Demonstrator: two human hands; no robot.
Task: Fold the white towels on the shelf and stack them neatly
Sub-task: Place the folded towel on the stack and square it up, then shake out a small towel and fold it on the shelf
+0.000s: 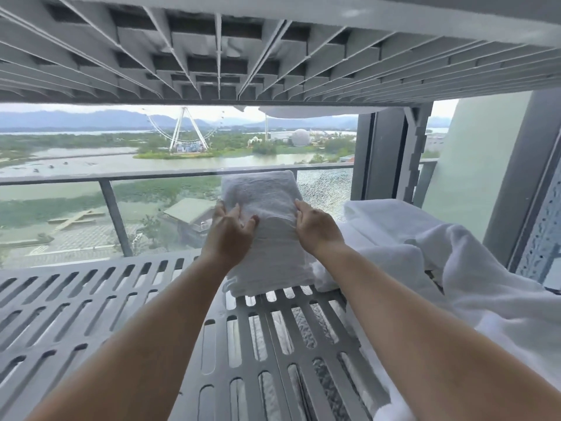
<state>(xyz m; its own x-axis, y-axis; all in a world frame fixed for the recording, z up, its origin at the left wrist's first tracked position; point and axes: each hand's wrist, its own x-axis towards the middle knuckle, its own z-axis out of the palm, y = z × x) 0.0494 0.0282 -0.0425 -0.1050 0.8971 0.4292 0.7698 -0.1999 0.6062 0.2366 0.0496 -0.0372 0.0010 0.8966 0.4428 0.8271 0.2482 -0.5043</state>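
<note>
White folded towel (267, 256) lies mid-shelf on the grey slotted shelf (121, 299), long side running away from the person and its layered edge facing the viewer. From this angle I cannot tell whether it is one towel or a short stack.

Left hand (230, 229) rests flat on the left part of the towel, fingers spread and thumb out, pressing down. Right hand (317, 229) sits on the right edge with one finger stretched forward. Whether its other fingers curl round the edge, I cannot tell.

Heap of loose towels (455, 262) fills the right end of the shelf, crumpled and unfolded, touching the folded one at its right side.

Judgement: early stage. One fold looks finished and is being smoothed or squared. The heap still needs folding, and a proper stack is not yet built. The left part of the shelf holds no towels.
</note>
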